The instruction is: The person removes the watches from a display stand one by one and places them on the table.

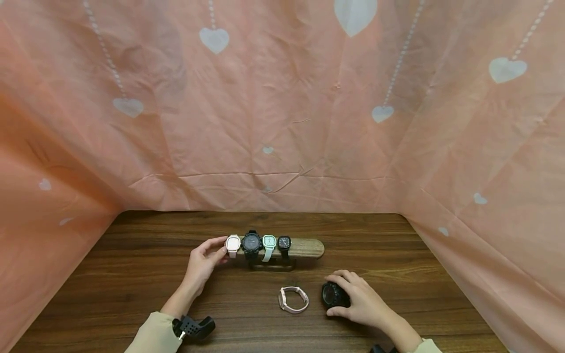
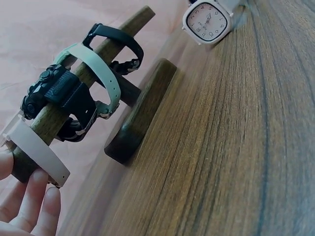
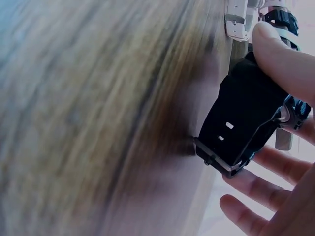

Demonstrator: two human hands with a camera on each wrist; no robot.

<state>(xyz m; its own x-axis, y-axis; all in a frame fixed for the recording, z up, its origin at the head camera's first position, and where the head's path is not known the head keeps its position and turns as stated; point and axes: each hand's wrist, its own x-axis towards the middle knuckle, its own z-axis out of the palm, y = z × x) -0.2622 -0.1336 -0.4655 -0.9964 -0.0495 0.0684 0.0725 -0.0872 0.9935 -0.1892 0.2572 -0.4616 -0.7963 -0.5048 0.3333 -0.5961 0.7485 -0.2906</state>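
Note:
A wooden watch stand [image 1: 311, 248] carries several watches along its bar. At its left end, my left hand [image 1: 204, 262] pinches the pale pink watch [image 1: 233, 243] where it loops round the bar; its thumb and fingertips show at the strap [image 2: 39, 151] in the left wrist view. Beside it on the bar sit a chunky black watch [image 1: 251, 242], a mint green watch [image 1: 269, 241] and a small black square watch [image 1: 284, 242]. Nearer me, my right hand [image 1: 359, 299] grips a large black watch [image 1: 332, 295] between thumb and fingers, its buckled strap [image 3: 241, 108] facing the right wrist camera.
A pale pink watch [image 1: 295, 310] with its strap closed in a loop lies on the wooden table [image 1: 247, 314] between the hands, its dial [image 2: 207, 22] facing the left wrist camera. Pink cloth [image 1: 265, 98] printed with white hearts hangs behind and on both sides.

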